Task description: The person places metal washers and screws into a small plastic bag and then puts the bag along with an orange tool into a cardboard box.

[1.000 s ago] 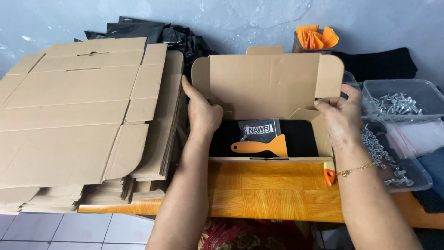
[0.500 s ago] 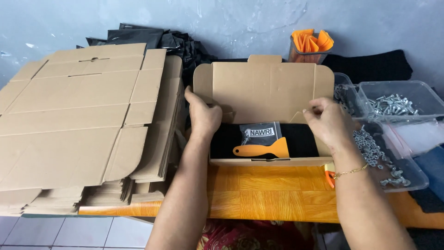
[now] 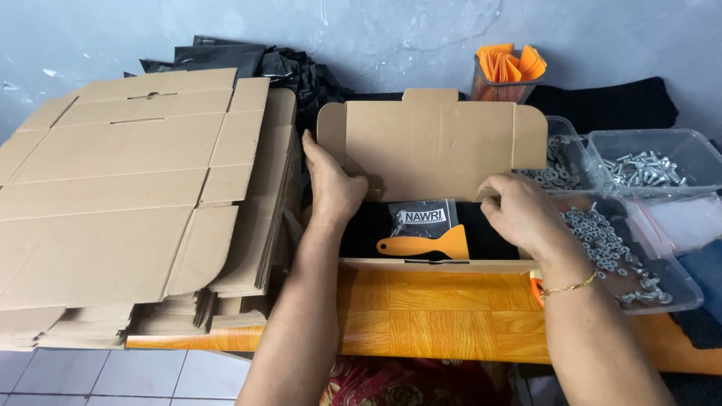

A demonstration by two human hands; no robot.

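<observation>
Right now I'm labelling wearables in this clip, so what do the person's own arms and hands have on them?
Both forearms are bare, with no sleeves or gloves in view. The right hand has a thin gold chain bracelet at the wrist. The left hand shows no ring, watch or band, and its fingers are bare too.

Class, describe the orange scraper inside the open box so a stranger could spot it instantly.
Start at the open cardboard box between the two hands. Inside, on black fabric, lies the flat orange scraper, beneath a small dark packet. It is the only orange thing in the box.
</observation>
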